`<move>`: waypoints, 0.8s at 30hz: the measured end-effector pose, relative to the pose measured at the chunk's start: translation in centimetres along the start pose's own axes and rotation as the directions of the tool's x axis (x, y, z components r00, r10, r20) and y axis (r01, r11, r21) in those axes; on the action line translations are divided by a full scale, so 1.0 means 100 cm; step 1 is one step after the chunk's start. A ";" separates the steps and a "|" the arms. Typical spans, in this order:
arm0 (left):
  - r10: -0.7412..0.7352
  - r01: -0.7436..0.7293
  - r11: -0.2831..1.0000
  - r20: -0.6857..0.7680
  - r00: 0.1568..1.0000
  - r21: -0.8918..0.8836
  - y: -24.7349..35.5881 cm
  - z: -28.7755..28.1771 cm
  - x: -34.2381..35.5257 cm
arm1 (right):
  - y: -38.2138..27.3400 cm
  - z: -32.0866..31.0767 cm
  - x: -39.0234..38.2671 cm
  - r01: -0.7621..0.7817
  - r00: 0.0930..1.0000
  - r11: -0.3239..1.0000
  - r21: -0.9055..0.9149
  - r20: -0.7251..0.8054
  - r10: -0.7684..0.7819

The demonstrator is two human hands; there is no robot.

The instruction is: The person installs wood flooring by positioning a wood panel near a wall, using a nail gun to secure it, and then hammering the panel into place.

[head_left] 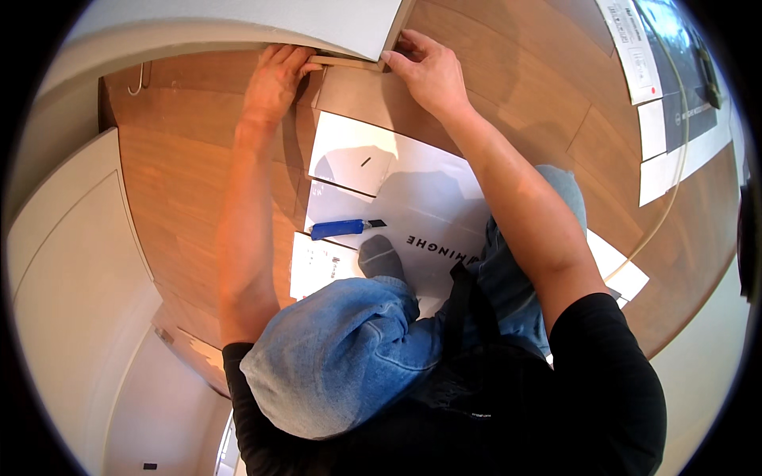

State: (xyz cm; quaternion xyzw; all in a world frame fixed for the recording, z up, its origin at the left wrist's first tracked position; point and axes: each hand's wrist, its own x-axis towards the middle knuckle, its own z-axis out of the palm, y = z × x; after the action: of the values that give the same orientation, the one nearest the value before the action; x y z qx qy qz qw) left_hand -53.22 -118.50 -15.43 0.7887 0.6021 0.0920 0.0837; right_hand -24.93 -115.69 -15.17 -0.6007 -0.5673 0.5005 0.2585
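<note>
A wood-coloured trim strip [346,63] runs along the lower edge of a white panel [333,20] and turns at its corner. My left hand [274,83] is at the strip's left end, with its fingers bent over the edge and its thumb against the strip. At the corner, my right hand [429,75] has its thumb and forefinger closed on the trim. The undersides of both hands' fingers are partly hidden by the panel. Nearer my body, a blue utility knife [341,229] with its dark blade out lies on white cardboard [429,190].
My jeans-clad legs and a grey-socked foot [379,258] rest on the cardboard over a wooden floor [182,182]. A metal hook [140,81] lies far left. A pale cable [679,159] crosses the right side beside printed sheets [631,51]. A white door-like panel [75,222] stands left.
</note>
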 end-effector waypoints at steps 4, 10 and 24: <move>-0.011 0.011 0.999 0.013 1.000 0.043 0.000 -0.001 -0.002 | 0.001 0.000 0.003 0.020 1.000 1.000 -0.011 0.002 -0.020; 0.001 -0.002 0.998 0.013 1.000 0.057 0.004 -0.003 -0.002 | -0.001 -0.001 0.002 -0.017 1.000 1.000 -0.022 0.017 0.017; -0.027 0.035 0.994 0.079 0.997 -0.101 0.004 -0.013 -0.002 | -0.005 -0.002 0.001 -0.030 0.999 1.000 -0.006 0.026 0.031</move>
State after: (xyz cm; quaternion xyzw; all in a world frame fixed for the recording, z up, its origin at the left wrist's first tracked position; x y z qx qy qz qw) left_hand -53.22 -118.81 -14.03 0.7770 0.6050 0.0907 0.1486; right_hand -24.97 -115.41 -14.64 -0.6033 -0.5629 0.5107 0.2415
